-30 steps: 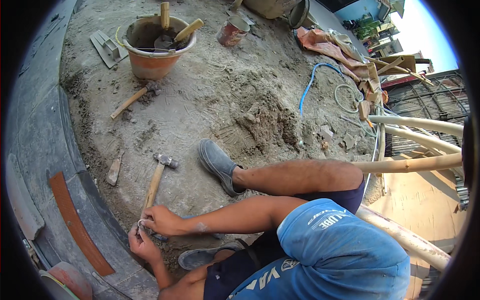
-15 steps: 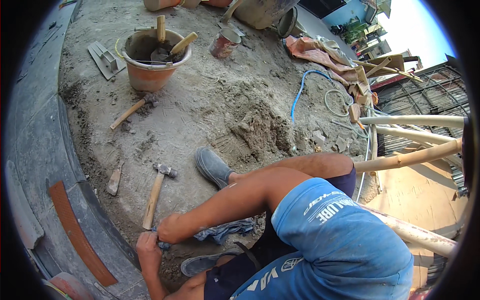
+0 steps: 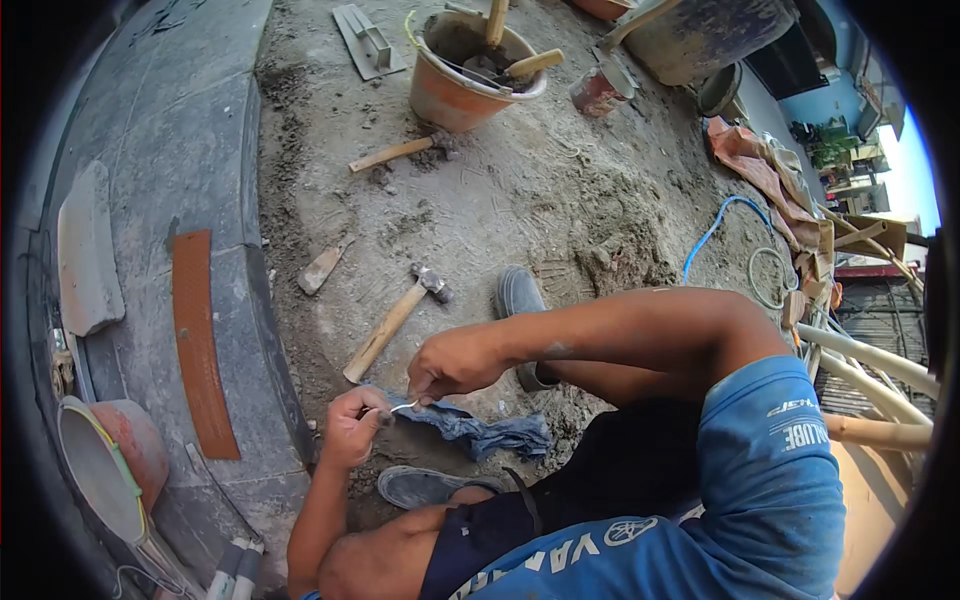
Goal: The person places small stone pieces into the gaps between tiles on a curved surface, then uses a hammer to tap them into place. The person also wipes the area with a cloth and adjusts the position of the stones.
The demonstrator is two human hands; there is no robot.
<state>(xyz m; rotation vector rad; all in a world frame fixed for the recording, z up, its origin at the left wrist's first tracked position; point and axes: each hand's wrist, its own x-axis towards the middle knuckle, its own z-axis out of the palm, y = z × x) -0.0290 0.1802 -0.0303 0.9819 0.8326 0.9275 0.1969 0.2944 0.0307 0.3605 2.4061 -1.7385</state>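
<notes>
White strand (image 3: 403,407), thin and slightly bowed, is stretched between my fingertips at about 7 o'clock in my view. Left hand (image 3: 352,428) is curled with thumb and fingers pinched on one end, right hand (image 3: 455,362) is bunched in a tight pinch on the other. Can't tell if it's cord or wire, so pulling too hard might snap or kink it, and a loose pinch could drop it into the grit. Swinging toward 12 could also knock the hammer (image 3: 385,332): smooth round wooden handle, blunt scuffed steel head. Crumpled, soft blue cloth (image 3: 500,436) sits around 3 to 4 from my hands, flat rust-brown strip (image 3: 204,350) past 9, on dusty grey slabs (image 3: 140,355)
</notes>
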